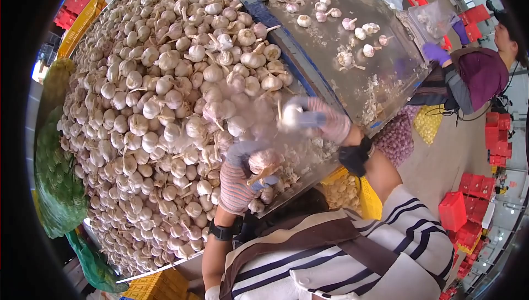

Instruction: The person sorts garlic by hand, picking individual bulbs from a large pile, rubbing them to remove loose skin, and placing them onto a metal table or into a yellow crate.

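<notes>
The left hand (238, 180), in a pink-and-grey striped knit glove with grey-blue fingertips, has its fingers curled and clamped on a round, pinkish-white garlic bulb (263, 162) with a dry stem; it sits at the near right edge of a broad heap of off-white garlic bulbs (165, 101), dry stems showing among them. The right hand (330, 122), in a matching glove and blurred, has its fingers closed about a smooth white garlic bulb (290, 117); the blur hides exactly where each fingertip lies; this bulb is above the littered work surface, just right of the heap, with pale papery skins (308, 159) below.

Beyond a blue-edged metal divider (311, 71) lies a grey metal tabletop (386, 41) bearing loose bulbs and scraps of skin; at its far right a co-worker in a purple vest (482, 77) has a purple-gloved hand (436, 53) near the table edge; a yellow plastic crate (371, 200) of pale skins stands below the right forearm; a green mesh sack (58, 179) lies along the heap's left side.
</notes>
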`<state>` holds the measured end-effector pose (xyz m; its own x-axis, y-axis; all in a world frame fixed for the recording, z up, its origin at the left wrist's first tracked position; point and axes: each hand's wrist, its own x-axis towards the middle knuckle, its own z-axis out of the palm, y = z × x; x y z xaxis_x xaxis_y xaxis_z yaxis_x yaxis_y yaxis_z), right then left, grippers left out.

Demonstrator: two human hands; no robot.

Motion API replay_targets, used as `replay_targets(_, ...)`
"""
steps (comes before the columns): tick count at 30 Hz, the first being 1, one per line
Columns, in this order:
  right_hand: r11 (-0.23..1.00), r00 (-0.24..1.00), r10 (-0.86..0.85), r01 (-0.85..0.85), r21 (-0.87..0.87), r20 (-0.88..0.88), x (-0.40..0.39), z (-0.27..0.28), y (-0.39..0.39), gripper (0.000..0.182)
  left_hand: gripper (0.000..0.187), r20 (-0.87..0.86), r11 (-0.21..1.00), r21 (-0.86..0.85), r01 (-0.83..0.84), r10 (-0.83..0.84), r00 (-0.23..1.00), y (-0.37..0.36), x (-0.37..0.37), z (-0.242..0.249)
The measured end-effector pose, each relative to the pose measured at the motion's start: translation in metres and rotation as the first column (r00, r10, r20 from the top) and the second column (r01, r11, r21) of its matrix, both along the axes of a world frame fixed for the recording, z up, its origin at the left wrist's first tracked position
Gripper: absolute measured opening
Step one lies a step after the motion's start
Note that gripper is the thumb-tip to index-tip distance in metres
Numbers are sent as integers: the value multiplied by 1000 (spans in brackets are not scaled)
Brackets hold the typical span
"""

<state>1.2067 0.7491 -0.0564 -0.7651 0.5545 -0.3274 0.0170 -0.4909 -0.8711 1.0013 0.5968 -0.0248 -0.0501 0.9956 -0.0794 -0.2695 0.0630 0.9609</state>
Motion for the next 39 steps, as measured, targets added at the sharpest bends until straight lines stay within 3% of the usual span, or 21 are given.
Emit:
replay_targets(2, 969, 985, 38, -79, -236, -171, 6, -8, -26, 70, 58, 67, 999, 20, -37, 36, 997, -1, 0, -1)
replay_targets(3, 928, 969, 45, -130, -348, -243, 9, -12, -40, 78, 58, -66, 999, 46, -4, 7, 998, -1, -2, -4)
replay_targets(5, 778, 931, -300, 114, -617, -207, -9, 16, -68, 71, 58, -199, 997, 65, 34, -20, 980, 0, -1, -12)
replay_targets(7, 839, 928, -157, -56, -542, -339, -4, -11, -63, 82, 64, -590, 967, 204, 154, -4, 807, 14, 3, -15)
replay_targets(8, 751, 906, -187, -117, -650, -379, 2, -21, -58, 83, 74, -708, 919, 316, 235, 63, 704, 23, 4, -6)
replay_targets(11, 761, 899, -387, 188, -621, -203, 2, -13, -29, 88, 80, -654, 956, 134, 263, -114, 748, 33, 10, -4)
replay_targets(13, 835, 873, -363, 149, -529, -327, 13, 2, 16, 84, 75, -720, 971, 104, 216, -77, 689, 42, 12, -23)
replay_targets(16, 942, 928, -305, 261, -209, -216, 41, 9, 106, 57, 64, -832, 991, 64, 118, -12, 555, 66, 19, -57)
replay_targets(17, 886, 912, -374, 298, 355, 169, 49, -12, 132, 52, 58, -877, 996, 64, 63, 26, 480, 77, 22, -61)
replay_targets(18, 576, 710, -584, 21, 817, 394, 41, -6, 127, 52, 58, -877, 996, 65, 63, 27, 480, 85, 26, -58)
replay_targets(19, 161, 433, -824, -438, 884, 365, 25, 4, 119, 51, 56, -913, 992, -109, 56, -122, 389, 94, 30, -51)
replay_targets(22, 324, 642, -500, -484, 813, 581, -23, 9, 86, 55, 52, -910, 939, -338, 62, -343, 231, 111, 32, -44)
replay_targets(23, 419, 633, -347, -555, 718, 692, -38, 6, 72, 57, 49, -897, 911, -404, 89, -413, 157, 112, 33, -44)
replay_targets(25, 325, 521, -359, -708, 627, 774, -61, -13, 56, 52, 46, -866, 870, -474, 137, -488, 108, 106, 33, -47)
replay_targets(27, 382, 487, -342, -709, 592, 804, -65, -19, 56, 49, 44, -828, 818, -542, 190, -559, 45, 95, 34, -55)
replay_targets(29, 548, 618, -255, -542, 637, 744, -55, -23, 64, 47, 42, -849, 875, -452, 172, -482, 217, 73, 35, -65)
replay_targets(31, 534, 708, -285, -442, 721, 646, -33, -6, 58, 40, 40, -813, 874, -440, 205, -485, 323, 48, 22, -61)
replay_targets(33, 607, 762, -195, -401, 686, 618, -1, 45, 40, 37, 51, -473, 969, -165, 184, -241, 847, 24, 8, -62)
replay_targets(35, 382, 582, 205, -788, 484, 787, 38, 102, 20, 49, 50, -339, 947, -232, 221, -292, 895, 11, -5, -63)
replay_targets(37, 386, 514, 121, -812, 437, 849, 52, 130, -2, 50, 30, 285, 892, -440, 105, 28, 958, 14, -8, -23)
replay_targets(39, 468, 391, 95, -829, 305, 916, 44, 112, -8, 51, 33, 408, 907, -390, 161, 14, 913, 8, -12, -28)
